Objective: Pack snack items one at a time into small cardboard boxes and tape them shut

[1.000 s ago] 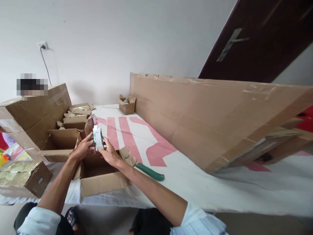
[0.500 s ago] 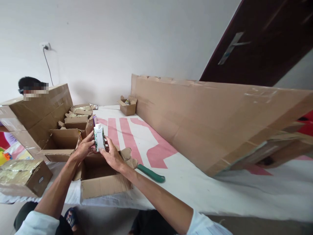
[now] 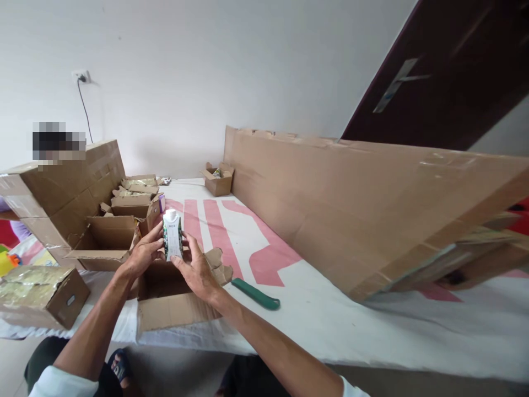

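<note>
A small white drink carton (image 3: 173, 236) with a white cap and green leafy print stands upright between my two hands. My left hand (image 3: 145, 251) grips its left side, fingers closed against it. From the right, my right hand (image 3: 197, 270) holds it too, with the thumb across the lower front. Below the carton and my hands is an open cardboard box (image 3: 177, 311) at the table's near edge; my right hand partly hides its inside. A green-handled tool (image 3: 257, 294) lies just right of that box, its other end hidden by the box flap.
Several open cardboard boxes (image 3: 109, 234) line the left side, with a taped box (image 3: 43, 295) at the near left. A long cardboard panel (image 3: 330, 204) stands along the right. One small box (image 3: 218, 182) sits at the back. A person (image 3: 58, 140) is behind the left cardboard wall.
Both hands have shifted slightly to the right in view with the carton, which stays held upright between them. The whole scene has moved a little as the camera turned.
</note>
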A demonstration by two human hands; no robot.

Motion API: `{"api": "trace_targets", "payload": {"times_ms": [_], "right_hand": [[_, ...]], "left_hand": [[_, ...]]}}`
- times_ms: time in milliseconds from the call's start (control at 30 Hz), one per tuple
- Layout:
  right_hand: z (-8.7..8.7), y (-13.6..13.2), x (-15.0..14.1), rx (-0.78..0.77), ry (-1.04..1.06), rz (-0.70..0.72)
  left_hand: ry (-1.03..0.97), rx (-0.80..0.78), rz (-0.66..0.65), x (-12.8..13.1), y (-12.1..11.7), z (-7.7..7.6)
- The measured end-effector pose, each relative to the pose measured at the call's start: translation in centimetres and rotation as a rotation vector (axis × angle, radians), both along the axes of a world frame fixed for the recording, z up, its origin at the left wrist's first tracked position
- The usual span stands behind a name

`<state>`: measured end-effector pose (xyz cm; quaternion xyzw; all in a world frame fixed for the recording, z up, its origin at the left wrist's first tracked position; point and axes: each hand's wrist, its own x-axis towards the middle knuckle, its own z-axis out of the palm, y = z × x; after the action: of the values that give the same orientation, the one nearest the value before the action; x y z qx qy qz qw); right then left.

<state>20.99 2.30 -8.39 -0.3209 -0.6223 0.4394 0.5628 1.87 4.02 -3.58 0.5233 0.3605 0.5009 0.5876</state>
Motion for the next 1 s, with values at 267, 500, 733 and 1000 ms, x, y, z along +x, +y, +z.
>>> {"api": "trace_targets", "payload": {"times_ms": [267, 500, 733, 1000], "right_hand": [[-0.1, -1.8, 0.7, 0.013, 0.016, 0.017], [0.0, -2.9, 0.8, -0.067, 0.098, 0.042], [0.3, -3.7, 3.5, -0.142, 0.212, 0.160], [-1.3, -3.2, 8.6, -0.169, 0.382, -0.125]], "left_hand": [[-0.028, -0.004, -0.022, 0.5, -1.3, -0.6], [0.079, 0.089, -0.059, 0.8, -3.8, -0.5], [0.327, 0.252, 0.171, -1.3, -7.5, 0.6], [0.439, -0.093, 0.832, -9.7, -8.4, -4.3]]}}
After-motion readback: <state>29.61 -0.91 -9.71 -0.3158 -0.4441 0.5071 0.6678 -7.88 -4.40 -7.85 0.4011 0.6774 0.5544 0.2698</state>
